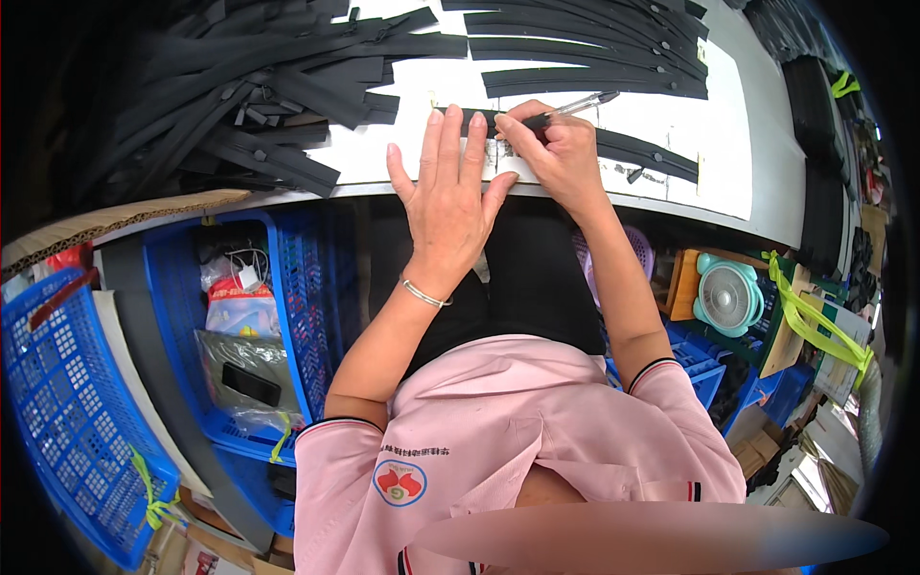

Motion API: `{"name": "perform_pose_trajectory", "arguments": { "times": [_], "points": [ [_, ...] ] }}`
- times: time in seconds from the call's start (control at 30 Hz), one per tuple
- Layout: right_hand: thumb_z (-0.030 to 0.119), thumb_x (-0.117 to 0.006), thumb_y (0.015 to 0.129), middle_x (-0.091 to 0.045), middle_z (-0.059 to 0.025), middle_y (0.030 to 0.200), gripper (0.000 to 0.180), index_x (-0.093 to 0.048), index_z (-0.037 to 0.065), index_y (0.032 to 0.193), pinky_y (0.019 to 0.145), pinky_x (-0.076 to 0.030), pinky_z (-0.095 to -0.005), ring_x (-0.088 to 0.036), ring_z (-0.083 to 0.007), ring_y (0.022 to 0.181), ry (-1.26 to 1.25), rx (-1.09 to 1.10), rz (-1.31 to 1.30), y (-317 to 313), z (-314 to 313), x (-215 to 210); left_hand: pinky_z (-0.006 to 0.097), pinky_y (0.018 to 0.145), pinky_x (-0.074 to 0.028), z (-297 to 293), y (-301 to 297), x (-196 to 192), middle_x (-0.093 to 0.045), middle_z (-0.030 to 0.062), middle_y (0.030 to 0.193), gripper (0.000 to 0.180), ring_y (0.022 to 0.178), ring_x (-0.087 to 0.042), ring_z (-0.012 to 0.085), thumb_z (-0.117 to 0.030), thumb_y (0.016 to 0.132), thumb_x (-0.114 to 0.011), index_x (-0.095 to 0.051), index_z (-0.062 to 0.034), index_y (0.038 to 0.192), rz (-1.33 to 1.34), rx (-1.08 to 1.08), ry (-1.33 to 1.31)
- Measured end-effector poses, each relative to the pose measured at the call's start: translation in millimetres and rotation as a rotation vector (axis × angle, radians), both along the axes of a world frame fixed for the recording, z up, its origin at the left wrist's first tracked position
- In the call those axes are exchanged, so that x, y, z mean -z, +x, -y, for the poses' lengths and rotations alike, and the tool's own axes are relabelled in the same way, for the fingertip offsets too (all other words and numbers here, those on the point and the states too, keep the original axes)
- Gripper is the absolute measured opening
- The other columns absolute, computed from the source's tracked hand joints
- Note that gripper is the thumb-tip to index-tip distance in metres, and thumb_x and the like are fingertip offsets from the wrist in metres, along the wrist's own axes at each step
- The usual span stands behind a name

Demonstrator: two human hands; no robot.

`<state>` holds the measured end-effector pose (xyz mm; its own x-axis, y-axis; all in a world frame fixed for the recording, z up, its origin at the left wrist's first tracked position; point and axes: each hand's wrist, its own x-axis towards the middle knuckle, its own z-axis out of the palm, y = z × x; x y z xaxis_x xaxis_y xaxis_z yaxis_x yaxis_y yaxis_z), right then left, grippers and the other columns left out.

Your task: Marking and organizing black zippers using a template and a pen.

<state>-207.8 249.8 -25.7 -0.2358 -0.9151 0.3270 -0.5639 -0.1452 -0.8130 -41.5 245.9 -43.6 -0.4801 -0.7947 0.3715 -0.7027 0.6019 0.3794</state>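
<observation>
Blue basket (pixel 171 316) holds bags (pixel 225 360); right hand (pixel 567 158) grips pen (pixel 583 103).

On a white worktop (pixel 774 163), a black zipper strip (pixel 647 151) is held flat under the left hand (pixel 446 196), while a pen (pixel 582 104) is gripped in the right hand (pixel 559 146). More black zippers (pixel 594 80) are laid in rows beyond, and a tangled heap (pixel 321 96) is piled at the left.

Stretches wide as a flat, off-white counter (pixel 778 172). Carries a white sheet with dark marks (pixel 725 134), a tangled heap of black fabric zippers (pixel 311 91) at left, neatly spread black zippers (pixel 652 59) at right, one black zipper strip (pixel 632 149) nearer the front.
</observation>
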Motion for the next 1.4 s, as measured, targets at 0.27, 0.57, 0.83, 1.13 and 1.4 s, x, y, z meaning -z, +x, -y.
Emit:
{"name": "perform_pose_trajectory", "arguments": {
  "times": [0.27,0.57,0.83,1.13,1.4],
  "points": [
    [0.010,-0.071,0.093,-0.074,-0.0036,0.082,0.018,-0.073,-0.006,0.086,0.058,-0.049,-0.0241,-0.065,-0.0081,0.066,0.113,-0.037,0.014,-2.3,-3.2,-8.2,0.062,0.119,-0.007,0.7,-1.9,-3.2,-0.045,0.0125,0.156,0.072,0.147,-0.039,0.0275,-0.044,0.089,-0.072,-0.050,-0.0110,0.149,0.018,0.007,0.004],
    [0.012,-0.070,0.094,-0.072,-0.0006,0.072,0.014,-0.074,0.000,0.088,0.056,-0.048,-0.0222,-0.060,-0.0040,0.062,-0.030,0.239,0.303,-34.3,-29.9,-27.6,0.061,0.120,-0.005,-0.2,0.4,-3.6,-0.043,0.0119,0.157,0.069,0.149,-0.034,0.0281,-0.044,0.094,-0.067,-0.047,-0.0112,0.152,0.054,0.011,0.013],
    [0.020,-0.068,0.097,-0.065,-0.0001,0.071,0.019,-0.075,0.002,0.092,0.059,-0.042,-0.0221,-0.056,-0.0044,0.065,0.107,0.391,0.118,-73.0,-48.2,-14.5,0.061,0.120,-0.007,-0.1,0.4,-2.6,-0.042,0.0119,0.158,0.070,0.149,-0.034,0.0276,-0.045,0.095,-0.067,-0.047,-0.0111,0.152,0.078,0.012,-0.011],
    [0.016,-0.071,0.095,-0.069,-0.0024,0.071,0.019,-0.073,-0.001,0.086,0.056,-0.045,-0.0233,-0.059,-0.0064,0.059,0.027,0.356,0.015,-73.8,-45.4,-6.0,0.062,0.121,-0.007,-5.2,-14.5,-12.7,-0.041,0.0122,0.159,0.070,0.150,-0.032,0.0297,-0.042,0.095,-0.068,-0.046,-0.0088,0.152,0.023,0.018,0.021],
    [0.016,-0.071,0.093,-0.066,-0.0045,0.064,0.019,-0.071,-0.001,0.084,0.052,-0.044,-0.0243,-0.056,-0.0071,0.054,-0.005,0.373,-0.001,-73.2,-43.9,-3.7,0.041,0.103,-0.040,-2.1,-87.8,-18.8,-0.067,0.0087,0.119,0.027,0.111,-0.061,0.0282,-0.013,0.087,-0.075,-0.073,-0.0066,0.113,-0.409,0.294,0.121]
  ]
}}
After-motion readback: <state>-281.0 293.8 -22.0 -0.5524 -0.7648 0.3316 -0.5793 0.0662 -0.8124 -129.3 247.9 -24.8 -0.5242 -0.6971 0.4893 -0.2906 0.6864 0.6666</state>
